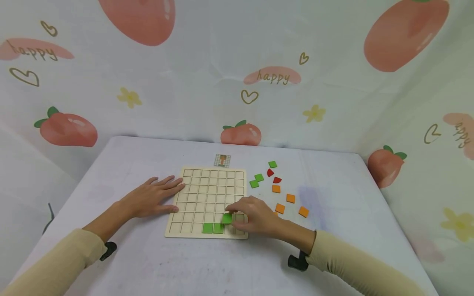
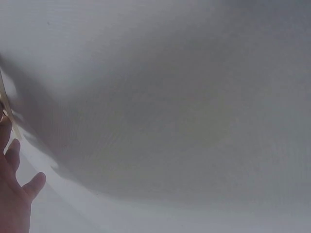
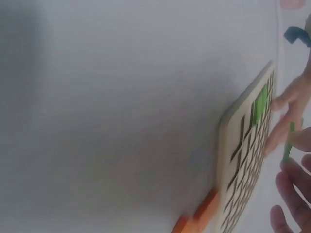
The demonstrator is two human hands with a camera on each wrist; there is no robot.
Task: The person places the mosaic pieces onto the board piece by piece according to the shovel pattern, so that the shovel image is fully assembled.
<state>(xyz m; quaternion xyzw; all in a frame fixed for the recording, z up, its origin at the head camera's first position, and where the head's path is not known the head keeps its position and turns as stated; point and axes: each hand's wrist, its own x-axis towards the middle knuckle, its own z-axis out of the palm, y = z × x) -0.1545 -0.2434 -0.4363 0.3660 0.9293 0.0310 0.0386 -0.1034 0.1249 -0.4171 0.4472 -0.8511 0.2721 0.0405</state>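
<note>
1. the right hand (image 1: 255, 216) pinched a green square tile (image 1: 227, 218) over the grid board's (image 1: 194, 198) near right part, probably for fine control.
2. the left hand (image 1: 153, 197) lay, fingers spread, against the board's left edge, apparently steadying it.
3. orange tiles (image 1: 290, 198) lay loose at right, presumably within reach.
4. white cloth (image 1: 148, 267) covered the table; a fruit-print backdrop (image 1: 192, 111) hung at far side.

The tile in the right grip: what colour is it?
Green; the tile in the right grip shows best in the head view.
</note>
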